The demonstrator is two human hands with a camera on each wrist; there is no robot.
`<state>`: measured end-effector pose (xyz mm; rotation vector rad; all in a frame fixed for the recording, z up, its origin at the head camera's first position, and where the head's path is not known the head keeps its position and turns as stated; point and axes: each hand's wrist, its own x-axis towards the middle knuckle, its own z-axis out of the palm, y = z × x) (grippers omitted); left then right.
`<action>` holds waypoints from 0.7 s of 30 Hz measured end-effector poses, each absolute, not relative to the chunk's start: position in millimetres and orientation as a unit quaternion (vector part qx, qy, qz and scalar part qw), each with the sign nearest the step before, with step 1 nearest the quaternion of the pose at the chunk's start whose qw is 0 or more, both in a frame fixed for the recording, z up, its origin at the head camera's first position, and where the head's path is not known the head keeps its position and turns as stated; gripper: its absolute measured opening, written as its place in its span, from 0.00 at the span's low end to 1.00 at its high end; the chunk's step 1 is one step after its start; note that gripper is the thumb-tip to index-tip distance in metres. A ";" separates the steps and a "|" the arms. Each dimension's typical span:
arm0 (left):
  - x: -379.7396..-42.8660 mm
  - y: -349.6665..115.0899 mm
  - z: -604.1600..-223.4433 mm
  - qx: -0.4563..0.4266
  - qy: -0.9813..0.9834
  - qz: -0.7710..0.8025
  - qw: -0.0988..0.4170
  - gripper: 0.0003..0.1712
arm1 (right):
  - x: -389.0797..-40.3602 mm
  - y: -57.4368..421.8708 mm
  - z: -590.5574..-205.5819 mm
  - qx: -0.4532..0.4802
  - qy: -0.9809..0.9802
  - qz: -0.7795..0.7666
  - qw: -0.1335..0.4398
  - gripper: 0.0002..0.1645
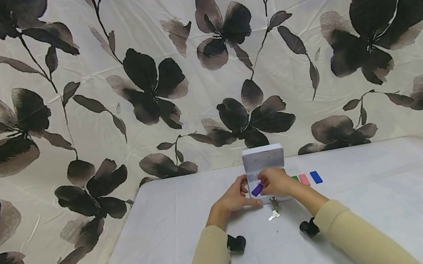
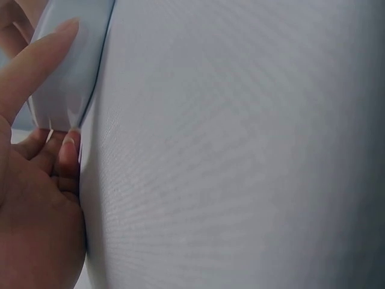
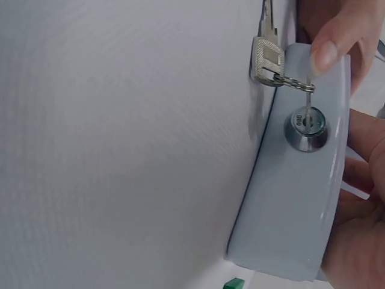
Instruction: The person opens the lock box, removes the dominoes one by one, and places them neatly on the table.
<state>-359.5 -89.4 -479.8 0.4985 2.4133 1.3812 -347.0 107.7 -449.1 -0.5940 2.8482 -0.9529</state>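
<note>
A small white metal lock box (image 1: pixel 264 160) stands on the table with its lid raised. My left hand (image 1: pixel 233 197) holds the box's left side, the thumb lying along the front face in the left wrist view and the other fingers bent against the side. Over the open box my right hand (image 1: pixel 276 182) pinches a purple block (image 1: pixel 257 189), which is tilted. One key sits in the round lock (image 3: pixel 307 129) on the box front, and a second key (image 3: pixel 268 59) hangs from it by a ring. The box's inside is mostly hidden by the right hand.
Right of the box lie a green block (image 1: pixel 295 178), partly hidden, a pink block (image 1: pixel 304 179) and a blue block (image 1: pixel 315 177). A white cloth covers the table (image 1: pixel 377 206). Behind it hangs a flower-print curtain (image 1: pixel 308 101).
</note>
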 end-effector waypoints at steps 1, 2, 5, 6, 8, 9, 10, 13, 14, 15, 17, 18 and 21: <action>-359.3 -89.3 -479.5 0.174 0.844 0.483 0.157 0.53 | -347.6 107.2 -449.6 -0.191 0.928 -0.316 0.041 0.26; -359.2 -89.2 -479.2 0.174 0.844 0.482 0.157 0.53 | -348.1 106.8 -450.1 -0.189 0.927 -0.320 0.042 0.26; -359.3 -89.2 -479.1 0.170 0.846 0.480 0.157 0.54 | -349.6 106.0 -451.2 -0.183 0.925 -0.331 0.047 0.27; -359.4 -89.2 -479.2 0.170 0.847 0.478 0.157 0.54 | -350.4 105.9 -451.9 -0.183 0.925 -0.331 0.046 0.27; -359.8 -89.3 -479.7 0.170 0.850 0.474 0.156 0.54 | -351.4 105.3 -452.5 -0.182 0.924 -0.332 0.046 0.27; -360.1 -89.3 -480.1 0.172 0.850 0.473 0.155 0.54 | -351.9 105.1 -453.0 -0.185 0.925 -0.329 0.043 0.27; -360.5 -89.4 -480.5 0.173 0.851 0.471 0.153 0.54 | -352.4 104.8 -453.3 -0.188 0.926 -0.326 0.040 0.27; -361.6 -89.6 -481.4 0.176 0.852 0.470 0.151 0.54 | -353.8 103.5 -453.5 -0.193 0.926 -0.321 0.039 0.27; -361.9 -89.7 -481.7 0.176 0.851 0.470 0.151 0.54 | -354.3 102.9 -453.6 -0.192 0.926 -0.321 0.041 0.26; -362.1 -89.8 -481.7 0.176 0.851 0.471 0.152 0.54 | -354.6 102.3 -453.5 -0.192 0.926 -0.323 0.043 0.26; -362.2 -89.9 -481.8 0.176 0.851 0.470 0.152 0.54 | -355.1 100.8 -453.2 -0.186 0.924 -0.330 0.053 0.26; -362.3 -89.9 -481.9 0.176 0.851 0.470 0.153 0.54 | -355.3 100.1 -453.2 -0.184 0.923 -0.334 0.058 0.25; -362.2 -90.0 -481.7 0.179 0.852 0.468 0.152 0.54 | -355.5 98.4 -453.2 -0.183 0.922 -0.335 0.064 0.24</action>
